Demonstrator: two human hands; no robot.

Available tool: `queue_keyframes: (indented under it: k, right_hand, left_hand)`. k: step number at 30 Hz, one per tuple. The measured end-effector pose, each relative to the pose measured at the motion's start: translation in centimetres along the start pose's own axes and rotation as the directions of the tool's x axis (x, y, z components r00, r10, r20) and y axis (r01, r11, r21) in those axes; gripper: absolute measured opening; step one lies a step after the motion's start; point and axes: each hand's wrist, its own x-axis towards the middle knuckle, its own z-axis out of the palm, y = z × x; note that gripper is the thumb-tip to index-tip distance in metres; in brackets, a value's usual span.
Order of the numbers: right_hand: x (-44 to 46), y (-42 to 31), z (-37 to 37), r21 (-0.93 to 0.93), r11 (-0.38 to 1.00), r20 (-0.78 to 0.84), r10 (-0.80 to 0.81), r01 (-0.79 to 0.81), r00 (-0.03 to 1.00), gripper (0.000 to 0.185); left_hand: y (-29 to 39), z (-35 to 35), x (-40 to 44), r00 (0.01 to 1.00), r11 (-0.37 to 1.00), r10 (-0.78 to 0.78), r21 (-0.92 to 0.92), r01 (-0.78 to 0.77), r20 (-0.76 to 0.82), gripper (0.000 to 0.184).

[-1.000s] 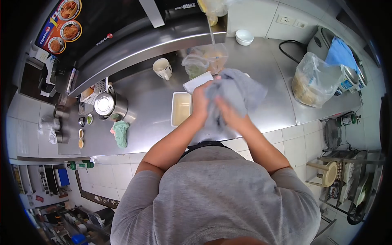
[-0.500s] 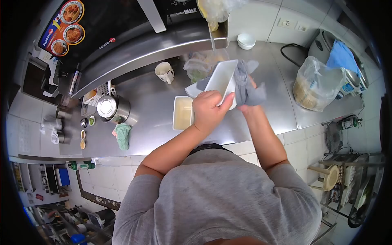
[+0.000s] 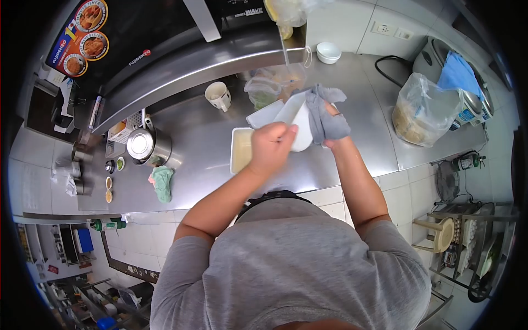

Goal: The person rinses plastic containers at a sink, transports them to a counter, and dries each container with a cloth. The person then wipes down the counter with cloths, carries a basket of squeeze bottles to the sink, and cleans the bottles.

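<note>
My left hand (image 3: 269,146) is closed on the near edge of a white rectangular plastic container (image 3: 301,131), held tilted above the steel counter. A grey cloth (image 3: 324,124) is bunched in my right hand (image 3: 332,110) and pressed against the container's right side; the cloth covers much of that hand. Just left of my left hand, a second white container (image 3: 241,151) with a cream-looking inside sits on the counter. Behind the held container lies a flat whitish piece (image 3: 264,114), perhaps a lid, partly hidden.
A patterned mug (image 3: 219,96) and clear plastic bags (image 3: 263,92) stand towards the back. On the left are a lidded steel pot (image 3: 148,146) and a green cloth (image 3: 161,183). White bowls (image 3: 328,53), a filled plastic bag (image 3: 421,113) and a blue cloth (image 3: 459,77) are on the right.
The container has turned, showing more of its outer side and less of its inside. The grey cloth now wraps closer round its right side. My left hand has shifted slightly left.
</note>
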Motion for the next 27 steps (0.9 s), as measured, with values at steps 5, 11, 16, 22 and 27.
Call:
queue_keyframes:
  k: [5, 11, 16, 22, 27]
  right_hand:
    - [-0.7, -1.5, -0.8, -0.216, 0.976, -0.132, -0.060, 0.030, 0.989, 0.039]
    - [-3.9, 5.6, 3.2, -0.252, 0.918, 0.047, 0.327, -0.305, 0.944, 0.048]
    - [-3.8, 3.1, 4.4, 0.345, 0.918, 0.186, 0.137, -0.195, 0.973, 0.034]
    - [-5.5, 2.3, 5.5, -0.315, 0.935, 0.157, 0.222, -0.164, 0.962, 0.050]
    - [-3.5, 0.6, 5.3, 0.029, 0.998, -0.018, 0.050, -0.050, 0.999, 0.044]
  left_hand:
    - [-4.0, -6.1, 1.5, 0.906, 0.837, -0.272, -0.384, 0.388, 0.324, 0.034]
    - [-5.3, -3.8, 4.1, 0.872, 0.808, -0.374, -0.351, 0.474, 0.315, 0.024]
    - [-2.2, -6.5, 2.9, 0.733, 0.619, -0.645, -0.414, 0.668, 0.217, 0.061]
    - [-5.1, -4.0, 2.9, 0.766, 0.695, -0.643, -0.407, 0.593, 0.018, 0.034]
    - [-2.9, -3.2, 3.4, 0.723, 0.629, -0.691, -0.493, 0.601, -0.001, 0.047]
